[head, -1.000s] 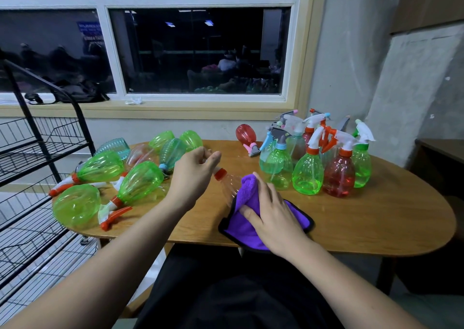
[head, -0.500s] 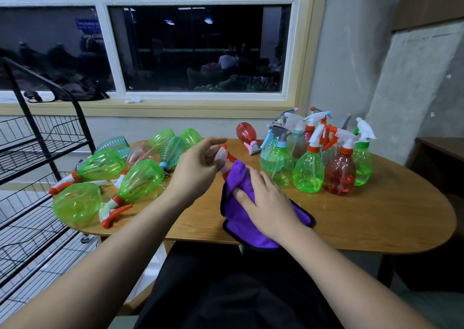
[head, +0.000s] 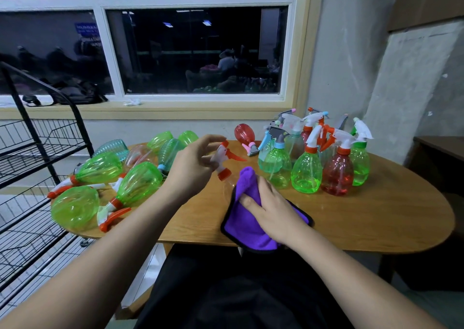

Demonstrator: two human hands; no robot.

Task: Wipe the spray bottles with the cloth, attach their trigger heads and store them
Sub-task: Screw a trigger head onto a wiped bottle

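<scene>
The left hand (head: 192, 170) pinches the trigger head (head: 222, 159), probably seating it; the right hand (head: 272, 206), grip clamped round cloth (head: 244, 225) and bottle (head: 229, 183), steadies both.

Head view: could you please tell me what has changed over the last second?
The left hand closed its fingers on the white-and-orange trigger head, which now sits at the neck of the clear bottle. The right hand, gripping the purple cloth round that bottle, tilted it more upright. The standing bottles and lying green bottles on the table stayed put.
</scene>
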